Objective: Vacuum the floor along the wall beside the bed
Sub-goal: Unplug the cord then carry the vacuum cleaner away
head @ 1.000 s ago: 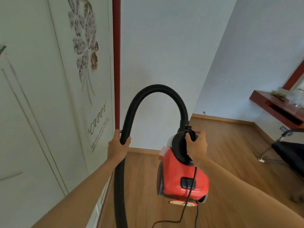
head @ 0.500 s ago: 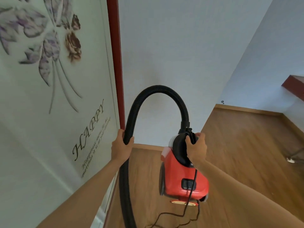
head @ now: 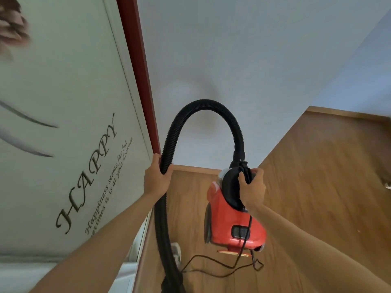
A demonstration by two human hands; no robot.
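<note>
The left hand [head: 157, 178] is wrapping its fingers round the black ribbed hose [head: 204, 104], just beside the red trim [head: 137, 60]. The right hand [head: 252, 188] is gripping the black handle [head: 230, 187] on top of the red vacuum cleaner [head: 230, 220], which is hanging tilted over the wooden floor [head: 317, 166], near the floor's edge at the white wall [head: 232, 60]. The hose is arching between the left hand and the cleaner's top. A black cord [head: 211, 266] is trailing in loops on the floor beneath. A pale panel [head: 74, 98] lettered "HAPPY" is standing at the left.

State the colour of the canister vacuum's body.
The plastic vacuum body is red; head view.
</note>
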